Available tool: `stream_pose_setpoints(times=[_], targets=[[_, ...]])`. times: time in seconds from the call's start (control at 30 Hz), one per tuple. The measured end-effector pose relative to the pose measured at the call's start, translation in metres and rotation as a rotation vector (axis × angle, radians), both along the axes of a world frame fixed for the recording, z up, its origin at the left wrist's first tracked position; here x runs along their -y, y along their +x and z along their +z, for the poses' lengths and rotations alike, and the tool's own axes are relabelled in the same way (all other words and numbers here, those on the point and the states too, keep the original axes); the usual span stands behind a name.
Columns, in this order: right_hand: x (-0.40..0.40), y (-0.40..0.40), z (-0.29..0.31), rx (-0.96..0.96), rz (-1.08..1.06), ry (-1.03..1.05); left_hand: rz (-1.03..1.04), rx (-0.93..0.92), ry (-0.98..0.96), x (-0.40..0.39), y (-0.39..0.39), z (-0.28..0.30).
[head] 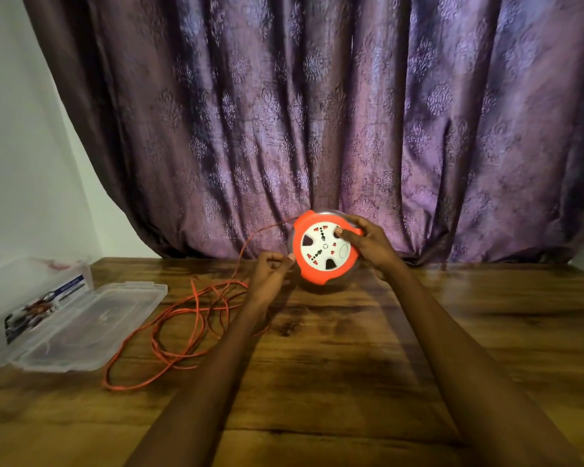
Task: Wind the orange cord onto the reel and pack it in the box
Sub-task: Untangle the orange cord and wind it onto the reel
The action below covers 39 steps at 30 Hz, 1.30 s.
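Right hand: the right hand (pixel 368 246) grips the far right edge of the reel, thumb pressed on its white face, fingers wrapped behind the rim.
Left hand: the left hand (pixel 272 273) is curled closed just beside the reel's lower left edge; it seems to pinch the cord, though the contact itself is too small to tell.
Reel: a round orange plastic cord reel with a white socket face (pixel 324 252) is held tilted toward the viewer between the two hands, its lower edge near or on the table.
Cord: a thin orange cord (pixel 196 311) leaves the reel's upper left, drops past the left hand and lies in loose tangled loops to the left of and nearer than that hand.
Key relation: the slack lies wholly on the left-hand side, so the left hand is nearer to feed it.
Box: a clear plastic hinged box (pixel 81 325) lies open further left, beyond the loops.
Table: a dark wooden table (pixel 351 365) is bare nearer the viewer and to the right.
Edges: a purple patterned curtain (pixel 317 112) hangs close behind the reel.
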State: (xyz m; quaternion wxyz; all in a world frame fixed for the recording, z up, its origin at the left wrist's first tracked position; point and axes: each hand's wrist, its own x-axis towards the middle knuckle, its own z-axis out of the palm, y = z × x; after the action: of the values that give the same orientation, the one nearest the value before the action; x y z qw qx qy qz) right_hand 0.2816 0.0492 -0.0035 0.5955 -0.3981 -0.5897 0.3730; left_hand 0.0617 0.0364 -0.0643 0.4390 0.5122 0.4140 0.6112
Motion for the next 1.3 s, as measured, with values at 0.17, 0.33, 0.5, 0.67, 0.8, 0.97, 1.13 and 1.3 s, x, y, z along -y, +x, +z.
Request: stream_pose_setpoints(times=[0.17, 0.33, 0.5, 0.67, 0.8, 0.97, 1.13, 1.3], targets=[[0.0, -0.003, -0.007, 0.055, 0.089, -0.047, -0.262, 0.092, -0.045, 0.0, 0.002, -0.01], [-0.002, -0.006, -0.02, 0.748, -0.334, 0.454, -0.127, 0.095, -0.074, -0.006, 0.003, -0.015], [0.004, -0.02, -0.029, 1.43, -0.416, 0.69, -0.077, 0.134, -0.058, -0.006, -0.004, -0.019], [0.005, -0.039, -0.032, 1.576, -0.505, 0.655, -0.069, 0.139, -0.037, -0.003, -0.001, -0.022], [0.011, -0.055, -0.032, 1.446, -0.624, 0.471, -0.029, 0.173, 0.014, 0.0, 0.006, -0.021], [0.012, -0.082, -0.016, 0.23, -0.321, -0.293, -0.05, 0.271, 0.105, -0.003, 0.014, -0.022], [0.013, -0.087, -0.019, -0.222, -0.076, -0.482, -0.002, 0.263, 0.148, -0.001, 0.014, -0.021], [0.006, -0.063, -0.033, 0.68, -0.51, 0.01, 0.003, 0.31, 0.008, 0.0, -0.001, -0.016]])
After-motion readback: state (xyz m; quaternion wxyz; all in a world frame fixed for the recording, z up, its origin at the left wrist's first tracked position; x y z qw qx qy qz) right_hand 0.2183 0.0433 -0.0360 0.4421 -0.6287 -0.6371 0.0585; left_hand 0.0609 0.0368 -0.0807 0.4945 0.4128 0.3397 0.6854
